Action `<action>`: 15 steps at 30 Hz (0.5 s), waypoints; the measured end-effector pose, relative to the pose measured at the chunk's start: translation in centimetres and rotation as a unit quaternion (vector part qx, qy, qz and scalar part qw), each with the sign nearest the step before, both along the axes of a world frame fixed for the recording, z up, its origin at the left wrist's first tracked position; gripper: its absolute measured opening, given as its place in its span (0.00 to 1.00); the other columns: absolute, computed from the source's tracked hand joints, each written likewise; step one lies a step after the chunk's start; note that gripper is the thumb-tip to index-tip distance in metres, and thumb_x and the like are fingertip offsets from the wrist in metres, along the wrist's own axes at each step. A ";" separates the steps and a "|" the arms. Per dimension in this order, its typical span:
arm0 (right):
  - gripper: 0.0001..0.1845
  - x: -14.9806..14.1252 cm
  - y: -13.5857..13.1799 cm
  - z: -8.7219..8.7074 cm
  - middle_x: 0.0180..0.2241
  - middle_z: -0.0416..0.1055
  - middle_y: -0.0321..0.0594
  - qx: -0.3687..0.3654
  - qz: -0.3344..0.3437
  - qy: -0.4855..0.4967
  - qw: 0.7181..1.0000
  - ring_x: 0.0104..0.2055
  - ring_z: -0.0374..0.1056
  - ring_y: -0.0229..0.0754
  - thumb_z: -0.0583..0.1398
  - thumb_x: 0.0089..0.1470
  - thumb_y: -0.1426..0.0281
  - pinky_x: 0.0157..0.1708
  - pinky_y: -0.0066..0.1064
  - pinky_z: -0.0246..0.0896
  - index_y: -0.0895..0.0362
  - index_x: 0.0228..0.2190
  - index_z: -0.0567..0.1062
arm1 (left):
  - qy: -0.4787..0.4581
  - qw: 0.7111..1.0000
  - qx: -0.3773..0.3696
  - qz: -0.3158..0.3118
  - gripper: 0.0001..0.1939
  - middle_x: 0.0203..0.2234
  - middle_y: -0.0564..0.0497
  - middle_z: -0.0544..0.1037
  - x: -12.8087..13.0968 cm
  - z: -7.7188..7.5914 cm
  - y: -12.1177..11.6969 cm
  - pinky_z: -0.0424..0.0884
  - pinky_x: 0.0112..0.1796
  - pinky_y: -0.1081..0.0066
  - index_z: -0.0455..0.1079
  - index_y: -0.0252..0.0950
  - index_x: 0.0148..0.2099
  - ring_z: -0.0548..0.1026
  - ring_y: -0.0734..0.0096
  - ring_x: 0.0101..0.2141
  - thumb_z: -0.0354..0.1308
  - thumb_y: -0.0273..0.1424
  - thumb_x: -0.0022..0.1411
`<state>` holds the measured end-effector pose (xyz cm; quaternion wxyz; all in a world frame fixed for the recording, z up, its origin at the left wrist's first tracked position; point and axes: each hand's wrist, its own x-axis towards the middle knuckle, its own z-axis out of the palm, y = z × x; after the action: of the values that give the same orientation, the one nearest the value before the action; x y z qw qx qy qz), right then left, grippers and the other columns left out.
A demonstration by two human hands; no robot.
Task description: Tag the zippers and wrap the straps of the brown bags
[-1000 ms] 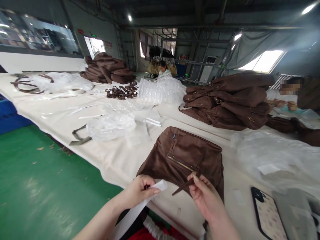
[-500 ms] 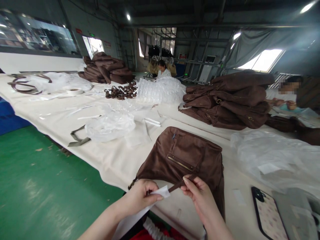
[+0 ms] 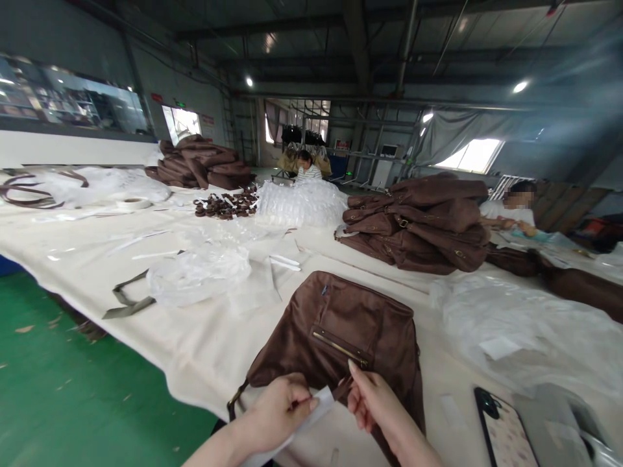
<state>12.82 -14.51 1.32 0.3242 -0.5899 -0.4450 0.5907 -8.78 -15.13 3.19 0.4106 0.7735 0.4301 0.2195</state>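
R hand (image 3: 372, 399) nearer L hand (image 3: 280, 410) — brn strap (image 3: 342, 390) by flat wht strip (image 3: 324, 402).

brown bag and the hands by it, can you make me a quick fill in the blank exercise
The left hand holds a strip coloured ____.
The right hand holds a narrow strap coloured ____.
In the picture, the phone lies to the ____ of the bag.
The floor is ____.
Missing words: white; brown; right; green.

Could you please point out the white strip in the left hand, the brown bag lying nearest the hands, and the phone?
White strip (image 3: 325, 403), head view: on its upper end.
Brown bag (image 3: 348, 318), head view: on its front panel.
Phone (image 3: 506, 429), head view: on its patterned back.
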 end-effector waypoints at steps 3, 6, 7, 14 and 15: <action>0.26 0.2 0.3 0.0 0.14 0.66 0.33 0.026 0.050 -0.069 0.996 0.09 0.54 0.29 0.55 0.51 0.46 0.08 0.19 0.38 0.58 0.23 0.68 | 0.045 0.999 -0.013 0.002 0.21 0.19 0.57 0.53 0.8 -0.3 0.5 0.49 0.23 0.74 0.48 0.36 0.20 0.53 0.77 0.22 0.48 0.38 0.61; 0.23 0.6 0.3 0.3 0.11 0.65 0.31 0.031 0.159 -0.109 0.981 0.07 0.52 0.29 0.55 0.54 0.52 0.08 0.20 0.35 0.58 0.23 0.72 | 0.079 0.996 -0.033 0.010 0.19 0.17 0.57 0.48 1.6 -0.6 0.8 0.45 0.21 0.74 0.48 0.36 0.19 0.48 0.78 0.21 0.48 0.35 0.59; 0.22 1.0 0.4 0.5 0.11 0.65 0.31 0.034 0.191 -0.119 0.974 0.07 0.52 0.29 0.55 0.54 0.53 0.08 0.21 0.35 0.58 0.23 0.73 | 0.085 0.996 -0.033 0.016 0.19 0.17 0.57 0.48 1.8 -0.6 0.9 0.45 0.21 0.74 0.48 0.36 0.19 0.48 0.78 0.21 0.48 0.35 0.59; 0.17 5.5 2.5 -0.4 0.16 0.66 0.29 0.154 0.088 -0.077 0.981 0.11 0.57 0.30 0.57 0.52 0.58 0.13 0.21 0.45 0.59 0.34 0.74 | 0.087 0.994 -0.037 0.051 0.19 0.17 0.57 0.49 2.4 -0.4 0.9 0.44 0.22 0.73 0.48 0.37 0.19 0.50 0.78 0.22 0.48 0.38 0.58; 0.20 5.8 2.7 -1.1 0.18 0.67 0.29 0.162 0.072 -0.061 0.982 0.11 0.58 0.30 0.56 0.52 0.58 0.13 0.21 0.45 0.58 0.41 0.73 | 0.084 0.994 -0.044 0.048 0.20 0.18 0.57 0.49 2.6 -0.2 1.0 0.44 0.22 0.73 0.48 0.37 0.19 0.50 0.77 0.22 0.48 0.39 0.59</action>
<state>18.65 -11.85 0.23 0.3439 -0.5309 -0.5954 0.4953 -6.23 -14.17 2.97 0.3955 0.7487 0.5090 0.1548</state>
